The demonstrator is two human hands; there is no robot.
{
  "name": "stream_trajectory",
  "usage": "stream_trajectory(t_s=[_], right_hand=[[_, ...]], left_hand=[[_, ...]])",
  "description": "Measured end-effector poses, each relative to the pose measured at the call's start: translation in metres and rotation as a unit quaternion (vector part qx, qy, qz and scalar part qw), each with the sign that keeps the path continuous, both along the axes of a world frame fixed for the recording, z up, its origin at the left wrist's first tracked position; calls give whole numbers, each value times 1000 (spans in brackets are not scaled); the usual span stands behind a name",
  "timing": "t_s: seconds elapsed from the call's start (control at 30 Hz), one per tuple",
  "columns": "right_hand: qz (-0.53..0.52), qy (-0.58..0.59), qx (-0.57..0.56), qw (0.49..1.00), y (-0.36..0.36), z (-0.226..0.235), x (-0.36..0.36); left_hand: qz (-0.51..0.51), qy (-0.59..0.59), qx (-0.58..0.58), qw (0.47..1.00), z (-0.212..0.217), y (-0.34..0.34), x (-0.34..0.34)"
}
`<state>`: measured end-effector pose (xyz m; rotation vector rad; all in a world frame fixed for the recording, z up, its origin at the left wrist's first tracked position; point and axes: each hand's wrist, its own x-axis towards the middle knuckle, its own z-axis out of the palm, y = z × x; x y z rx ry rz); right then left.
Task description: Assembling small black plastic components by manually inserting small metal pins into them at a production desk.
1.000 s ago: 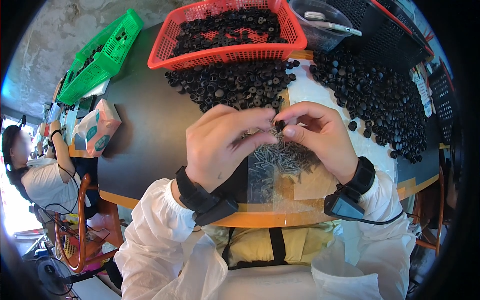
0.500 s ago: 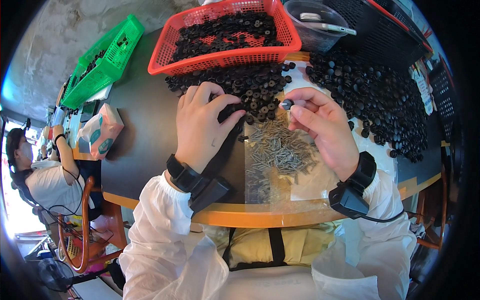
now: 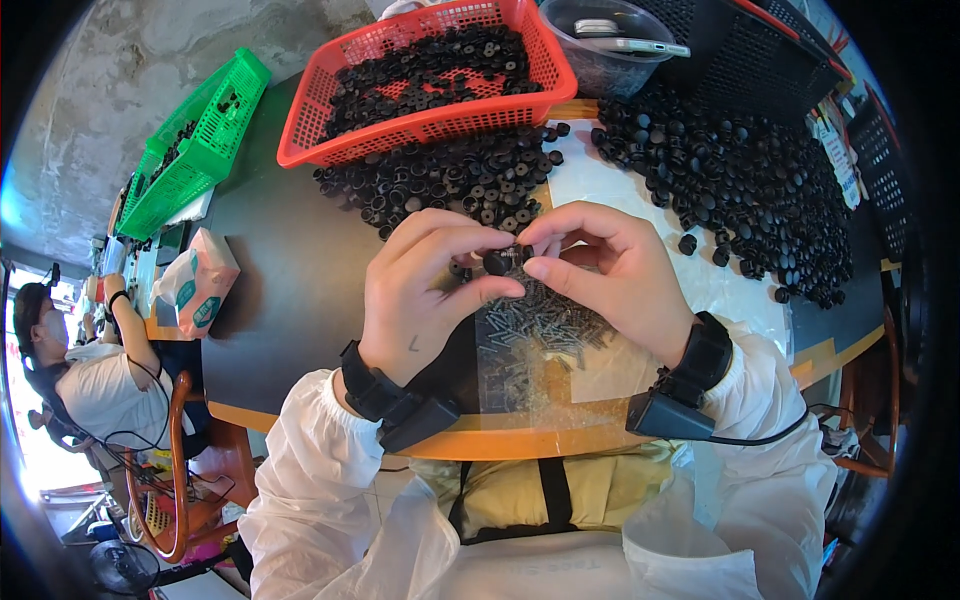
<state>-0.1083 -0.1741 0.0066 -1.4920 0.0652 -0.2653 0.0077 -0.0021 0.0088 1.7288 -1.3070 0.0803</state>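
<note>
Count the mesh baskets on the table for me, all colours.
3, perhaps more out of frame. A red basket of black caps sits at top centre, a green basket lies far left, and a black basket stands at top right, cut off by the picture's rim.

Hands back together over the screws

The left hand [image 3: 425,290] leaves the loose black caps [image 3: 470,185] and rejoins the right hand [image 3: 610,270], both pinching one small black cap [image 3: 497,262].
</note>
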Motion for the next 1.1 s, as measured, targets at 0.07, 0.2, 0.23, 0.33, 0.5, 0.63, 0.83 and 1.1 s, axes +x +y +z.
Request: stream_trajectory(t_s=[0.07, 0.2, 0.23, 0.33, 0.5, 0.63, 0.83, 1.1], right_hand=[[-4, -4, -12, 1000, 1, 0, 0], [-8, -11, -15, 1000, 2, -1, -1], [-8, -10, -15, 1000, 3, -1, -1], [-26, -36, -4, 999, 5, -1, -2], [-22, -44, -47, 998, 4, 2, -2], [-25, -58, -53, 997, 2, 0, -2], [-29, -71, -67, 995, 5, 4, -6], [-15, -61, -82, 995, 4, 1, -6]], left_hand=[[1, -8, 6, 1000, 1, 2, 1], [8, -29, -10, 1000, 2, -1, 0], [11, 26, -12, 1000, 2, -2, -3], [29, 165, -14, 986, 1, 0, -8], [-12, 111, -54, 992, -2, 3, 2], [-35, 63, -81, 994, -7, 0, 3], [-27, 63, -83, 994, 0, 1, -1], [-24, 62, -79, 995, -5, 2, -3]])
